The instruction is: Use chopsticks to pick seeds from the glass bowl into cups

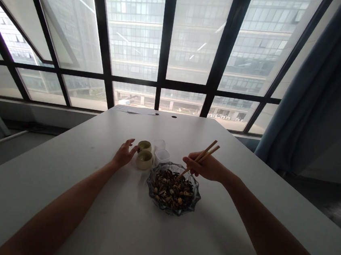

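Observation:
My right hand (204,165) grips a pair of wooden chopsticks (201,157), whose tips reach down into a glass bowl (196,205) with a scalloped rim. Sunflower seeds (167,184) fill the bowl, with a few rounder, lighter nuts (179,200) among them. Whether the tips pinch anything is too small to tell. On the left, my left hand (123,154) is open, its fingers apart and its thumb close to two small olive-coloured cups. The farther cup (144,146) has a dark mark on its side; the nearer cup (144,160) stands just in front of it.
Two small clear plastic containers, a nearer one (162,156) and a farther one (159,144), stand right of the cups and behind the bowl. Paper sheets (135,110) lie at the far edge of the white table (111,226). A blue curtain (301,96) hangs at the right beside large windows.

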`<state>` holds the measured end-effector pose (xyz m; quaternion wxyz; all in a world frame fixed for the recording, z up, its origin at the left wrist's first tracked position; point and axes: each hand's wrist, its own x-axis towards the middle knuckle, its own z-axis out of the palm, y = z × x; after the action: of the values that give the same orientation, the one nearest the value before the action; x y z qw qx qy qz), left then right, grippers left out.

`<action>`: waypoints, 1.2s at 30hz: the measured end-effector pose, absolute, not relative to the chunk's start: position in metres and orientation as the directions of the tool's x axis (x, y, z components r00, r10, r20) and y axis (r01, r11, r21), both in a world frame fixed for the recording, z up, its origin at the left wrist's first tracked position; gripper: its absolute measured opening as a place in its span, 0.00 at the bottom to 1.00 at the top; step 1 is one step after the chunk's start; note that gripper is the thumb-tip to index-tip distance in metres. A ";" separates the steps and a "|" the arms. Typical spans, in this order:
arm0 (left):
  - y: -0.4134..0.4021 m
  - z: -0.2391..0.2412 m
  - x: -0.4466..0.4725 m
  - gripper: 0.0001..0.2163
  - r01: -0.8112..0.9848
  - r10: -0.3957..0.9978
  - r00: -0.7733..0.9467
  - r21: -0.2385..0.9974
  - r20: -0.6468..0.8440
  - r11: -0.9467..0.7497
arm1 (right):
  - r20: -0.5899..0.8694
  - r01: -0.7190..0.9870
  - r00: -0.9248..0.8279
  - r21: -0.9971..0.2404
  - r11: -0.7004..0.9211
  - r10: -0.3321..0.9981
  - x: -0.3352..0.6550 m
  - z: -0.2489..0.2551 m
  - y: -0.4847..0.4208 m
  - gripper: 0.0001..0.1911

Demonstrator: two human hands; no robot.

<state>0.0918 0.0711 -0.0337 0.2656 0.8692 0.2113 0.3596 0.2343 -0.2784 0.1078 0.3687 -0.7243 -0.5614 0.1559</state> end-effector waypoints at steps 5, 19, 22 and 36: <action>0.072 -0.037 0.093 0.24 0.153 0.520 0.675 0.590 0.524 -0.793 | 0.217 0.694 0.342 -0.714 -0.090 0.914 0.234 0.106 -0.277 0.28; 0.066 -0.035 0.094 0.27 0.080 0.440 0.722 0.567 0.534 -0.820 | 0.228 0.678 0.366 -0.730 -0.091 0.902 0.238 0.108 -0.280 0.30; 0.065 -0.035 0.094 0.25 0.066 0.411 0.730 0.543 0.546 -0.837 | 0.218 0.689 0.357 -0.718 -0.098 0.908 0.238 0.109 -0.281 0.30; 0.059 -0.028 0.091 0.16 0.046 0.367 0.755 0.513 0.544 -0.857 | 0.180 0.740 0.305 -0.662 -0.114 0.935 0.229 0.113 -0.281 0.30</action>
<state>0.0913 0.0595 -0.0282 0.2419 0.9049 0.1141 0.3310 0.2294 -0.2810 0.1134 0.3403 -0.7325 -0.5719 0.1431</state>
